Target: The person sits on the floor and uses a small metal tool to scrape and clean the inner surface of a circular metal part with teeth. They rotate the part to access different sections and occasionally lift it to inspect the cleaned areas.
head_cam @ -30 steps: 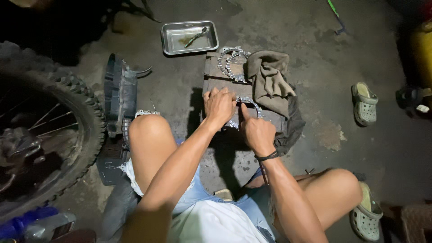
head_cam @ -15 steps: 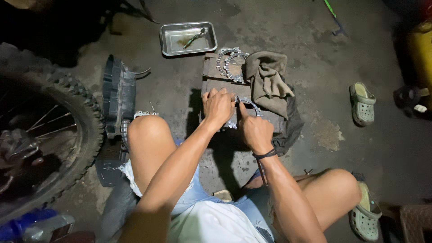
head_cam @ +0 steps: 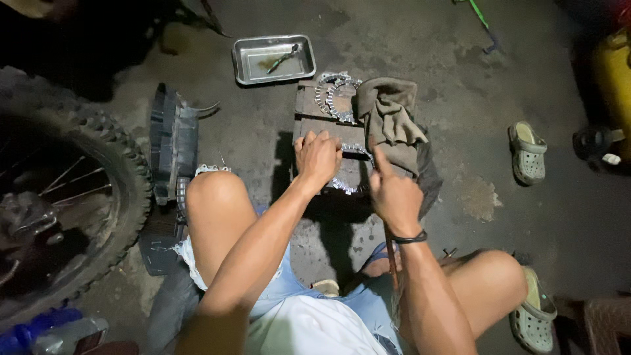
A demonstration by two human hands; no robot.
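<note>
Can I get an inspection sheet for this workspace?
Surface: stained concrete floor; dark wooden block.
Job's things: toothed silver metal ring under both hands; second toothed ring behind it.
Clutter: brown rag; steel tray; grey clog.
Grippers: left hand pressing the ring; right hand at its edge.
Cables: nothing seen.
Surroundings: knobby spoked wheel; black plastic cover.

Dim scene, single light from above near head, brightest on arms and knees. Corners falling to black, upper left darkest. Glare on metal tray (head_cam: pixel 274 60). Hard shadow on floor (head_cam: pixel 473 118) below knees. Wide-angle bending at edges. Focus fairly sharp centrally.
</note>
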